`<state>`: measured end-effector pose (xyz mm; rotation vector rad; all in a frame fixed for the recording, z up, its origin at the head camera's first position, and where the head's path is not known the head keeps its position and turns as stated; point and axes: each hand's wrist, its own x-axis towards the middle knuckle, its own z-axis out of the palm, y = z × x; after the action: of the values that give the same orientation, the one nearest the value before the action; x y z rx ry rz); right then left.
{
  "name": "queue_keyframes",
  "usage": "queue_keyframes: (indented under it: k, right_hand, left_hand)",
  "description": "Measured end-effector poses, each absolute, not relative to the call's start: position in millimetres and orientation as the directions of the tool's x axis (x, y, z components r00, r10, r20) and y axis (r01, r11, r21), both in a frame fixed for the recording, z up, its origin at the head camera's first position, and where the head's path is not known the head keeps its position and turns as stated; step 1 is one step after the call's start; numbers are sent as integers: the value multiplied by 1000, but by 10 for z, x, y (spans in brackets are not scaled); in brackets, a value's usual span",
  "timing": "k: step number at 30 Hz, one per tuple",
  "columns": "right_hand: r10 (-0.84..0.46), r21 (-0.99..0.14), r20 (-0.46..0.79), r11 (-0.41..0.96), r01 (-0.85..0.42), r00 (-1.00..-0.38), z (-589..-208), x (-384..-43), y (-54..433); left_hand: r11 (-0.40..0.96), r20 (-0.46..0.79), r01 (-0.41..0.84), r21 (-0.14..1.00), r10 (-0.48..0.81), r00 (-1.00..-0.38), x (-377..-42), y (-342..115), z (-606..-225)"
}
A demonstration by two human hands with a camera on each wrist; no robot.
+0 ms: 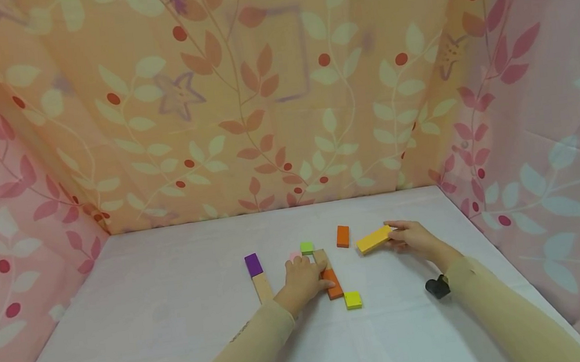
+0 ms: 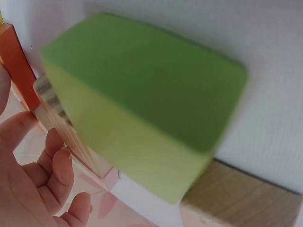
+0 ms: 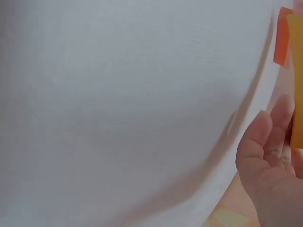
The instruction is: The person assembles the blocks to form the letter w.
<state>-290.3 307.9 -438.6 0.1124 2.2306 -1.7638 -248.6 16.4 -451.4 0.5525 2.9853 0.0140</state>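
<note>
My left hand (image 1: 302, 279) reaches over the middle of the table, thumb over an orange block (image 1: 333, 286) and index finger beside a wooden block (image 1: 320, 256) joined end to end with it. In the left wrist view its other fingers are loosely bent. A pink block (image 1: 295, 255) lies partly behind those fingers; a light green block (image 1: 307, 248) is just beyond. Close to the left wrist camera, a large green block (image 2: 147, 85) sits near a wooden block (image 2: 244, 198). My right hand (image 1: 416, 241) pinches the end of a long yellow block (image 1: 374, 239).
A second orange block (image 1: 343, 236) lies between the hands. A small bright yellow block (image 1: 353, 300) is at the orange block's near end. At left, a purple block (image 1: 253, 265) meets a wooden block (image 1: 263, 288). Patterned cloth (image 1: 239, 92) surrounds the white table (image 1: 174, 285).
</note>
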Motion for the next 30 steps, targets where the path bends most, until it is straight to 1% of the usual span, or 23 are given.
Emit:
queue_keyframes:
  k: [3,6,12,21,25,30]
  right_hand:
    - [-122,-945,-283,205,255,-951,-4401,-2912,3072]
    - [-139,-948,-281,194,252,-950,-4430,-2938,3056]
    - [-173,-942,-281,239,237,-944,-4472,-2975,2980]
    - [-235,-900,-304,387,198,-923,-4552,-2976,2841]
    - [-249,-861,-301,485,151,-920,-4585,-2960,2789]
    - [-257,-810,-310,576,113,-915,-4593,-2925,2757]
  left_hand:
    - [933,-104,358,32,359,-927,-2486,164,-4518]
    - [934,-100,356,33,358,-928,-2483,163,-4518]
    - [931,-76,363,35,365,-928,-2488,163,-4514]
    - [933,-91,358,29,360,-929,-2491,169,-4527]
    - [934,-91,356,26,357,-930,-2489,165,-4534]
    - [936,-96,351,40,353,-931,-2489,159,-4537]
